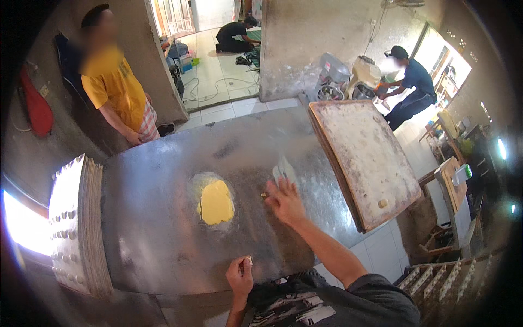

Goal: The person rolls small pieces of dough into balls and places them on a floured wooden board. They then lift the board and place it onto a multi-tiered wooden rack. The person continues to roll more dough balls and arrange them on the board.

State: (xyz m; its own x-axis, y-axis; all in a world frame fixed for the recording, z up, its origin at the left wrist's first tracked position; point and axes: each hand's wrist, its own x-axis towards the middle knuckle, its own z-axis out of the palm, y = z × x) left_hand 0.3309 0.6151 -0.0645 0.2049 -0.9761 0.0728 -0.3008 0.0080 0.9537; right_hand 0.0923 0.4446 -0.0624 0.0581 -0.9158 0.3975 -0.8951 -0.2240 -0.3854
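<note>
My right hand (286, 201) reaches out over the metal-topped table (158, 229), fingers spread, with nothing seen in it. Just beyond its fingertips is a pale, wet-looking smear (283, 169). A small yellowish crumb (263, 195) lies beside the fingers. At the table's near edge my left hand (239, 277) is closed, with something small and pale at its fingertips that I cannot make out. Between the hands and the table's left half lies a flat yellow slab (217, 203), soft and butter-like, ringed by a whitish film.
Stacked floury boards (365, 158) overhang the table's right side, a small dough lump (383, 204) on top. Upright boards (90, 223) with pale lumps stand at the left. One person in yellow (117, 90) stands across the table; another (417, 82) bends by mixing machines (364, 73).
</note>
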